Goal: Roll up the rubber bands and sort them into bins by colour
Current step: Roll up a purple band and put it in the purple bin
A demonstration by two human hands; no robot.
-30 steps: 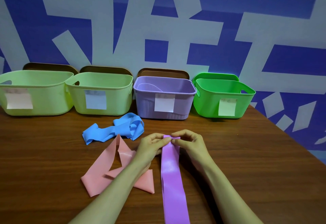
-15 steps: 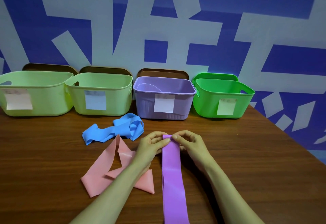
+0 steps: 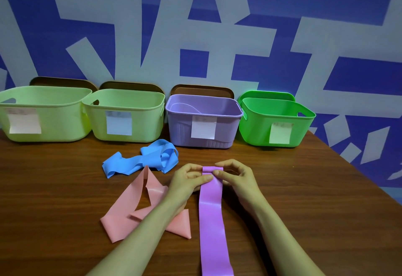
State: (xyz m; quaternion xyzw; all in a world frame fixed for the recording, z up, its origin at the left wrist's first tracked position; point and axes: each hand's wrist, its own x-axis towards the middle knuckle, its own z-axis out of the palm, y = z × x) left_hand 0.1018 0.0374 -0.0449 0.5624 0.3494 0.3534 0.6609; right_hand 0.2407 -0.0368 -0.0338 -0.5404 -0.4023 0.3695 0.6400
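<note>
Compared with half a second back, the far end of the purple band is turned over a bit more. There's a small tight roll between the fingertips where it was just a fold. The left hand and right hand haven't really shifted: both are curled, thumbs and forefingers pinching that roll from either side. The rest of the band lies flat on the table, running back from the fingers until the bottom edge cuts it off. The left forearm hides part of the pink band, just left of the left fingers. The blue band sits beyond-left of them. The purple bin is straight beyond the fingertips, label too blurry to read.
</note>
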